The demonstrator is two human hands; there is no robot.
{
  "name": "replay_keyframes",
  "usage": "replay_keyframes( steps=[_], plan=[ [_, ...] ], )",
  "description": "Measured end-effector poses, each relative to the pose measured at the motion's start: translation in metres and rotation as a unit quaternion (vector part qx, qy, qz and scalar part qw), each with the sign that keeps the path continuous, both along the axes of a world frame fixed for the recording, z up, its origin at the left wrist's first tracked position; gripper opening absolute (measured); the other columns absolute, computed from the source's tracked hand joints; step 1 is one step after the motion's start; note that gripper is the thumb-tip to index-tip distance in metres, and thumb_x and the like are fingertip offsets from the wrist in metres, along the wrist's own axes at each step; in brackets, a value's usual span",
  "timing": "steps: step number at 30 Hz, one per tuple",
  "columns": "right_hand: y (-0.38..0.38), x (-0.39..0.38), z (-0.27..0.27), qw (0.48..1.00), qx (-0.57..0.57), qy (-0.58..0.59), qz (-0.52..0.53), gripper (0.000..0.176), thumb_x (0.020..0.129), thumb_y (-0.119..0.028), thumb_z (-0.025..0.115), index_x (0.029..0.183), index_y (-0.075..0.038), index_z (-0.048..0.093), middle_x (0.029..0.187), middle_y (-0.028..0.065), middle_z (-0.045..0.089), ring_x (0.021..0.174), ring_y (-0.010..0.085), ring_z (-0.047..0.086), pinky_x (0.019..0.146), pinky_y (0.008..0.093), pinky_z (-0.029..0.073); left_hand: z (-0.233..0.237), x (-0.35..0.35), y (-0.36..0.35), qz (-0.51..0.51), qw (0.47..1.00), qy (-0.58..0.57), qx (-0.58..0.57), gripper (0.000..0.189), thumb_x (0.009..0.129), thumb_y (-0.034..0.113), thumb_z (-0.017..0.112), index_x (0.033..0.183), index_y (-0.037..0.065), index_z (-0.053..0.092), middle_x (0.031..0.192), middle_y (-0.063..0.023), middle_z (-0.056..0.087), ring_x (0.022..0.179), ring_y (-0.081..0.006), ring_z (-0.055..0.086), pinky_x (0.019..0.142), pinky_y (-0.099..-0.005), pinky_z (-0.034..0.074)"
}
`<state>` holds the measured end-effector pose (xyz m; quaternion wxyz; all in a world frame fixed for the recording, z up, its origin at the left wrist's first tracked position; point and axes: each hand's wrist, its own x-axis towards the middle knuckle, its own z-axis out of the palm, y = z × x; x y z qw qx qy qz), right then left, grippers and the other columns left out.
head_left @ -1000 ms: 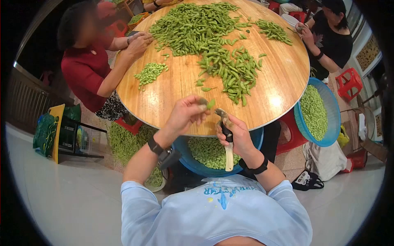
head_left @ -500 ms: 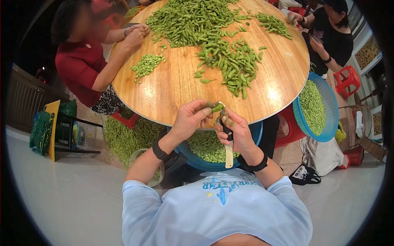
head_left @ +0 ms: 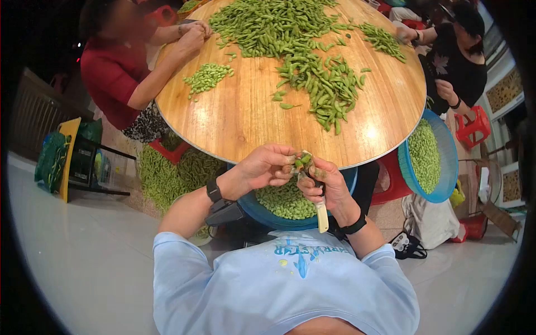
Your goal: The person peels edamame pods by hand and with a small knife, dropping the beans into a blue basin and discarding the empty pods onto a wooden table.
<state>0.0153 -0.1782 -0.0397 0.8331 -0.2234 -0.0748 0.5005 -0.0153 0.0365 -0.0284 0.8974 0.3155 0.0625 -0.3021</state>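
Note:
Over the near edge of the round wooden table (head_left: 234, 128), my left hand (head_left: 265, 167) pinches a green soybean pod (head_left: 303, 161) between thumb and fingertips. Meeting it from the other side, my right hand (head_left: 326, 181) is wrapped round a small knife whose cream handle (head_left: 322, 216) sticks out below the palm. Its fingertips touch the pod too, and the blade is mostly hidden by the fingers. Directly under both hands, shelled green beans (head_left: 285, 201) fill a blue basin (head_left: 251, 211).
Unshelled pods (head_left: 268, 28) are heaped across the table, with a small pile of shelled beans (head_left: 207, 77) at left. People sit at the left and right. A blue basket (head_left: 449, 167) of beans stands at right. More green pods or beans (head_left: 178, 173) lie on the floor at left.
The view has shifted slightly. My hands stay together at the pod, which has turned between my fingers and now shows a darker, more broken-up shape.

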Motion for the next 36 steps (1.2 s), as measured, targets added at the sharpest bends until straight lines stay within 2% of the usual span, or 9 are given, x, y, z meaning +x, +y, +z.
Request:
replay_keyframes(
  steps=[5,8,11,17,24,27,30,33,36],
  plan=[
    [0.006,-0.003,0.001,0.997,-0.048,0.051,-0.046,0.023,0.095,-0.013,0.053,0.116,-0.005,0.055,0.077,0.0082,0.051,0.053,0.0094,0.041,0.04,0.0189,0.035,0.005,-0.012,-0.012,0.091,0.977,-0.06,0.182,0.016,0.091,0.011,0.058,0.103,0.0,0.06,0.078,-0.0036,0.06,0.059,-0.0121,0.054,0.048,-0.0261,0.043],
    [0.009,-0.007,0.006,0.992,-0.085,0.074,-0.058,0.021,0.095,-0.013,0.052,0.115,-0.005,0.055,0.079,0.0095,0.053,0.054,0.01,0.042,0.041,0.019,0.036,0.024,-0.019,-0.017,0.161,0.65,-0.435,0.602,0.012,0.089,0.008,0.06,0.095,-0.002,0.061,0.078,-0.003,0.06,0.063,-0.0127,0.057,0.058,-0.0253,0.046],
    [0.013,-0.008,0.007,0.99,-0.037,0.121,-0.057,0.023,0.095,-0.014,0.052,0.117,-0.006,0.054,0.081,0.0101,0.055,0.054,0.0103,0.043,0.042,0.0189,0.036,0.007,-0.017,-0.015,0.189,0.596,-0.458,0.632,0.012,0.09,0.009,0.06,0.093,-0.002,0.062,0.077,-0.0025,0.059,0.063,-0.0104,0.056,0.056,-0.0246,0.044],
    [0.013,-0.017,0.02,0.992,-0.085,0.02,-0.094,0.028,0.095,-0.015,0.052,0.122,-0.006,0.053,0.08,0.0082,0.055,0.055,0.0097,0.043,0.043,0.0188,0.036,0.006,-0.016,-0.009,0.081,0.974,-0.082,0.195,0.012,0.093,0.013,0.057,0.097,0.002,0.061,0.072,0.0002,0.054,0.054,-0.0068,0.044,0.045,-0.0219,0.033],
    [0.004,0.002,0.013,0.999,-0.02,-0.037,-0.013,0.027,0.095,-0.014,0.054,0.12,-0.003,0.055,0.077,0.0081,0.055,0.054,0.0095,0.043,0.041,0.0191,0.035,-0.002,-0.014,-0.012,0.036,0.999,-0.027,-0.025,0.018,0.093,0.017,0.057,0.104,0.002,0.058,0.071,0.0021,0.051,0.049,-0.0058,0.033,0.042,-0.0204,0.028],
    [0.006,-0.003,0.025,0.999,-0.04,0.003,-0.032,0.024,0.095,-0.014,0.054,0.116,-0.003,0.055,0.079,0.0096,0.056,0.052,0.0099,0.043,0.04,0.0197,0.035,0.009,-0.011,-0.013,0.055,0.997,-0.03,0.034,0.014,0.094,0.017,0.056,0.097,0.003,0.058,0.066,0.0005,0.049,0.05,-0.0077,0.04,0.043,-0.0212,0.034],
    [0.009,-0.008,0.024,0.994,-0.075,0.047,-0.067,0.021,0.095,-0.015,0.053,0.112,-0.003,0.056,0.08,0.0113,0.058,0.051,0.0104,0.044,0.04,0.0201,0.035,0.013,-0.013,-0.022,0.175,0.834,-0.343,0.394,0.016,0.091,0.011,0.061,0.102,0.0,0.06,0.079,-0.0005,0.061,0.066,-0.0054,0.055,0.055,-0.0202,0.044],
    [0.013,-0.011,0.018,0.993,-0.085,0.022,-0.083,0.021,0.096,-0.016,0.052,0.112,-0.002,0.057,0.08,0.0125,0.059,0.052,0.0112,0.047,0.04,0.0204,0.036,0.025,-0.015,-0.01,0.119,0.789,-0.347,0.492,0.016,0.089,0.011,0.064,0.099,-0.001,0.062,0.081,0.0001,0.063,0.073,-0.0053,0.057,0.06,-0.02,0.045],
    [0.018,-0.019,0.017,0.985,-0.114,-0.061,-0.117,0.023,0.096,-0.013,0.05,0.115,-0.002,0.055,0.079,0.0115,0.06,0.052,0.0113,0.049,0.04,0.0206,0.036,0.031,-0.015,-0.018,0.16,0.883,-0.248,0.364,0.015,0.089,0.011,0.063,0.098,-0.001,0.063,0.075,-0.0012,0.061,0.055,-0.0033,0.051,0.047,-0.016,0.039]
  ],
)
